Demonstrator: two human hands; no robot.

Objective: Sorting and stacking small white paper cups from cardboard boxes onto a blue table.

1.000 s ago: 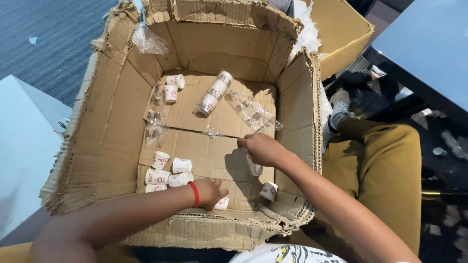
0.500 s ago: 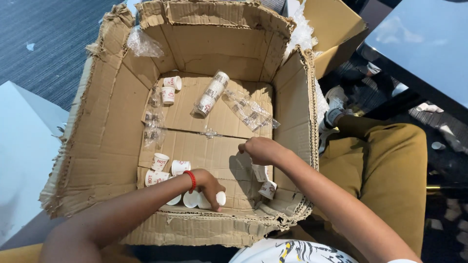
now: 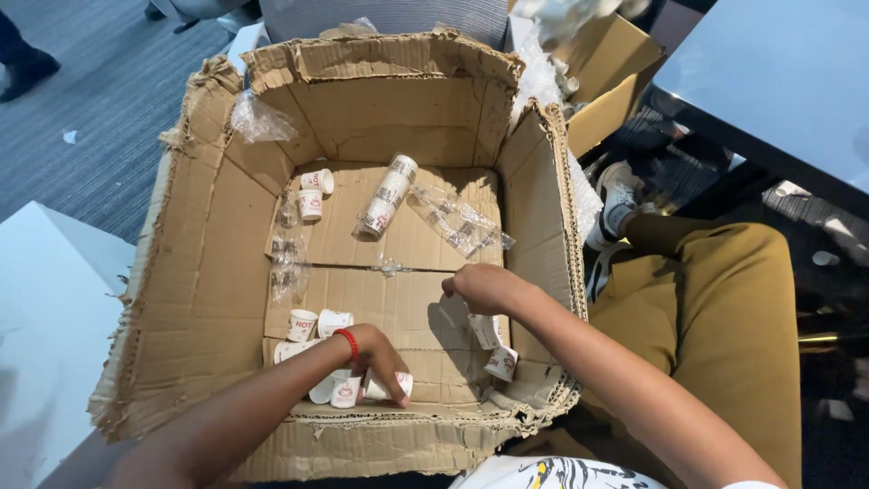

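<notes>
At the near edge of the cardboard box, the left hand curls closed over small paper cups lying on their sides, while the right hand, loosely fisted and apparently empty, hovers farther in.

A torn cardboard box fills mid-frame, its flat bottom carrying everything. A sleeve of stacked paper cups and a crumpled plastic wrapper lie towards the top. Loose small paper cups sit lower left, two more upper left.

Beyond the hands I saw grey carpet; a pale tabletop stood to their right.
</notes>
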